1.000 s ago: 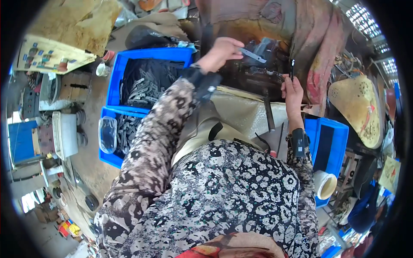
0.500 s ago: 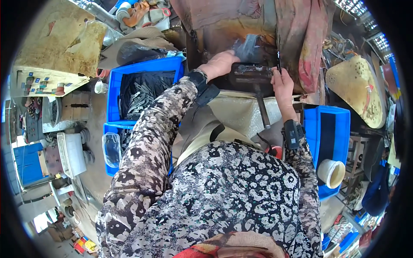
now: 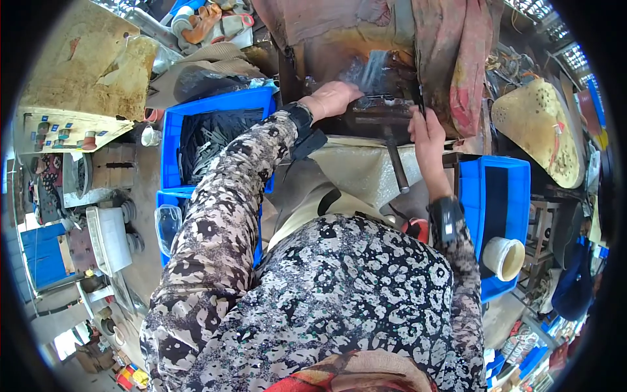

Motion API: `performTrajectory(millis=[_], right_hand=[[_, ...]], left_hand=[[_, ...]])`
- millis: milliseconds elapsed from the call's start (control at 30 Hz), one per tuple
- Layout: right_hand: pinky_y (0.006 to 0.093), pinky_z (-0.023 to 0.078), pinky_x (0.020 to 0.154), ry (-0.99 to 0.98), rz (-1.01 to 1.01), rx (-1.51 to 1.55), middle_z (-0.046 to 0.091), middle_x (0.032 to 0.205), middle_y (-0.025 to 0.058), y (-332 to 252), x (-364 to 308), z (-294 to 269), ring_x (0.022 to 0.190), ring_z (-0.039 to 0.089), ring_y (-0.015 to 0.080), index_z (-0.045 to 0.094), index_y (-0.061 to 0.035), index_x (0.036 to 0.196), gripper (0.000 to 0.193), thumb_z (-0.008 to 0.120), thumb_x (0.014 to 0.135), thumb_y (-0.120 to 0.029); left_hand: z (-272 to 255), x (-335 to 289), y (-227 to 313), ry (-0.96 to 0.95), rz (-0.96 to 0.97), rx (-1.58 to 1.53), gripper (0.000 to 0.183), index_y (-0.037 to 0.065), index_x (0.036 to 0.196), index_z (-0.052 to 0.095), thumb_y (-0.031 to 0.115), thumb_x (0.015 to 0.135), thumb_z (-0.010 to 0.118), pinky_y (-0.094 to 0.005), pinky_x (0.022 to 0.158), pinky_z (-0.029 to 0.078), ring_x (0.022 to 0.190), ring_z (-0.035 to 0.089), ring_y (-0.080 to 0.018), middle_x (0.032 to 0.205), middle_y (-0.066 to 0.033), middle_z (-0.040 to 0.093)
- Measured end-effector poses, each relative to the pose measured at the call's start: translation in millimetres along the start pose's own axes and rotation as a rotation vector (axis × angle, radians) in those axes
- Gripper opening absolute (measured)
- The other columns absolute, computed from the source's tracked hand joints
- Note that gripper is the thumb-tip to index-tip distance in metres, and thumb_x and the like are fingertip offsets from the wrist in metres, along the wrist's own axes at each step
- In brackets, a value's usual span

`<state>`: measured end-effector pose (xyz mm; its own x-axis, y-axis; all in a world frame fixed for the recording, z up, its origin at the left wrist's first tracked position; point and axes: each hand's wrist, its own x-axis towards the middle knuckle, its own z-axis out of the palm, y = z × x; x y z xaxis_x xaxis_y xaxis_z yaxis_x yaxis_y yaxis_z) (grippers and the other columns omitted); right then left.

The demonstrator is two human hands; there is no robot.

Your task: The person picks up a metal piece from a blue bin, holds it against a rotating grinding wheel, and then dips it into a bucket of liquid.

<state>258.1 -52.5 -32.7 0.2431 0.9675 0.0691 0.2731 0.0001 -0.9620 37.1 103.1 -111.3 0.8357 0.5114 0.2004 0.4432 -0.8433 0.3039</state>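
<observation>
Stained brown and reddish cloth (image 3: 450, 65) hangs behind and to the right of the work, its folds coming down just beside the right hand (image 3: 428, 134). Blue plastic makes up the left bin (image 3: 171, 150), whose right side the patterned left sleeve (image 3: 225, 189) partly covers, and the right bin (image 3: 471, 196), which stands near the right forearm. Farther right leans a yellowish, roughly triangular board (image 3: 539, 134) dotted with holes. A cream tub (image 3: 503, 258) sits tilted at the right bin's lower end.

Between the hands lies the metal fixture (image 3: 375, 116), dark, wet-looking and rust-toned, with a bluish-white stream (image 3: 374, 68) behind it. The left hand (image 3: 333, 100) hides its left end; those fingers are drawn together, but I cannot tell whether they pinch anything. From the fixture's front a dark handle (image 3: 396, 163) slants toward the person. The right hand's fingers are closed round the lower end of a slim black rod (image 3: 419, 98), upright against the cloth. Thin grey-black strips (image 3: 212, 140) fill the left bin.
</observation>
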Motion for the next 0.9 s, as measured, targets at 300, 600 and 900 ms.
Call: performTrajectory(millis=[300,600,900], right_hand=[[0.0294,0.044,0.065,-0.191,-0.112,-0.109,0.057,0.075,0.0054,-41.2,-74.4,-20.2,0.068,0.053,0.0145,0.06,0.0016,0.101,0.013,0.051,0.093,-0.004],[0.0396,0.045,0.067,-0.071,-0.669,-0.437,0.058,0.076,0.0137,-33.9,-79.4,-11.5,0.069,0.055,0.0315,0.059,0.0009,0.096,0.015,0.056,0.082,0.003],[0.0274,0.041,0.056,0.225,-0.613,-0.446,0.055,0.07,0.0065,-70.4,-21.0,-33.5,0.062,0.052,0.0135,0.06,0.0013,0.099,0.01,0.054,0.093,-0.004]], left_hand=[[-43.6,14.1,20.2,-0.144,-0.034,-0.006,0.037,0.01,0.111,0.066,0.002,0.077,0.055,-0.0434,0.084,0.05,0.1,0.061,-0.0354,0.105,-0.0133,0.062],[-66.4,-10.8,49.9,0.085,-0.136,-0.107,0.032,0.008,0.113,0.064,0.006,0.082,0.057,-0.0428,0.079,0.051,0.092,0.06,-0.0347,0.095,-0.0138,0.06],[-47.0,-27.7,104.5,0.298,-0.24,-0.132,0.035,0.004,0.11,0.064,0.001,0.075,0.059,-0.0403,0.073,0.053,0.086,0.063,-0.0333,0.094,-0.0138,0.062]])
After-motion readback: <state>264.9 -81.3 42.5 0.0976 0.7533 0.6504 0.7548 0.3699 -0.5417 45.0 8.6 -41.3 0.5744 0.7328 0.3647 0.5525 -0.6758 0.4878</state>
